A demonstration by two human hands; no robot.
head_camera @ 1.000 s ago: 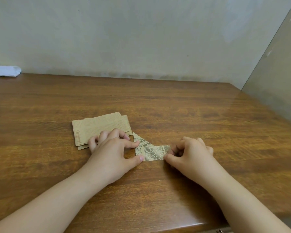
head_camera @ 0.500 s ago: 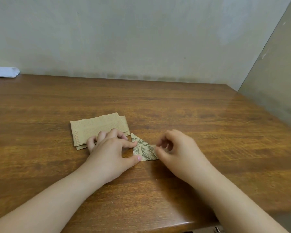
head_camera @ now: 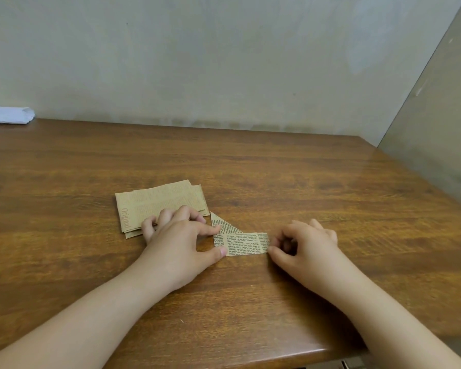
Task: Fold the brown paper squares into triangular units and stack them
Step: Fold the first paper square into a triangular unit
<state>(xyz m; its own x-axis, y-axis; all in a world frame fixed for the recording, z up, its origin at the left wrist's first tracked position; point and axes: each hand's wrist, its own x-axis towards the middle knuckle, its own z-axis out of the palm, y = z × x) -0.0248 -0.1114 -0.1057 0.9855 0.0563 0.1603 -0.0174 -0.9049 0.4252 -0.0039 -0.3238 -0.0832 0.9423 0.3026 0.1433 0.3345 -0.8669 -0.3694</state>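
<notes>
From the head camera, the only view we have, we look down on a wooden table (head_camera: 304, 182) set against a plain wall. Near its middle lies a loose pile of brown paper squares (head_camera: 160, 206), printed like newsprint and fanned slightly so that several edges show. Just to the right of the pile, and apart from it, sits the piece in work (head_camera: 237, 242): a narrow folded strip lying flat on the table, with its left end turned up into a small triangle that points away from us.

Our left hand (head_camera: 181, 235) rests partly over the near right corner of the pile, fingers curled, with the forefinger and thumb tips pressing down on the left end of the strip at the triangle's base. Our right hand (head_camera: 304, 246) sits at the strip's right end, fingers bent inward; the thumb touches the paper's edge, but we cannot tell whether the fingers pinch it or only meet it.

As to progress, we judge the task to be at an early stage. One flap of one unit is folded, the right flap is not yet turned, and we see no finished triangles stacked anywhere. The pile of squares is left to fold.

A pale folded cloth (head_camera: 8, 115) lies at the table's far left edge.
</notes>
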